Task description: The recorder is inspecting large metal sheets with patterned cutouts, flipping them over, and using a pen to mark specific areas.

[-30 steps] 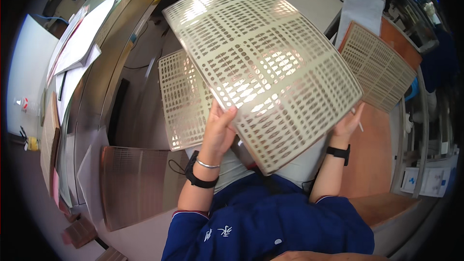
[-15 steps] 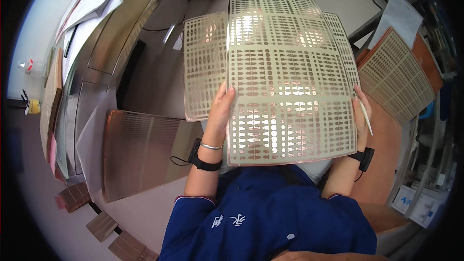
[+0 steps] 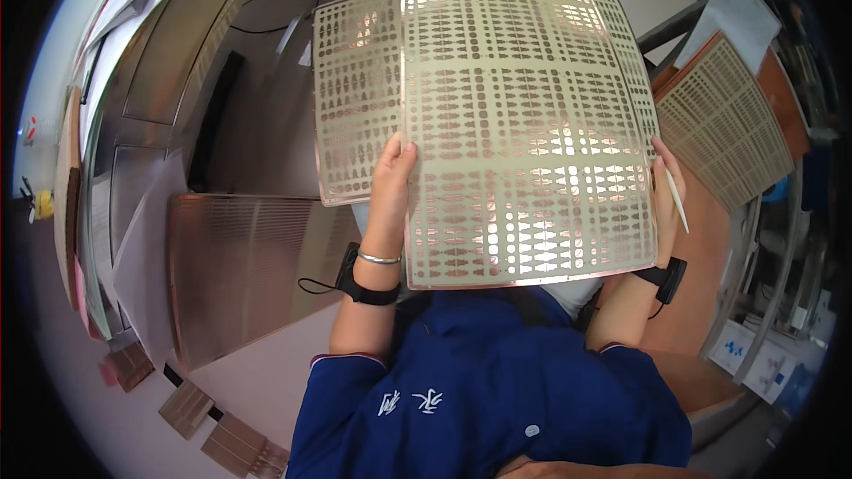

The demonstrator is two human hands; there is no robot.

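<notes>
And there's the large patterned panel (image 3: 524,137), squarely before the blue shirt (image 3: 488,372) — left hand (image 3: 391,184) pinching its left edge; right hand (image 3: 664,186) gripping its right edge, a slim white stick (image 3: 677,201) in that hand too. Beneath it, another panel (image 3: 349,111) peeks out leftward; a third panel (image 3: 732,120) sits to its right.

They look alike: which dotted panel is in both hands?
The front panel, held between left hand and right hand; a partly hidden panel shows behind it, another panel off to the right.
</notes>
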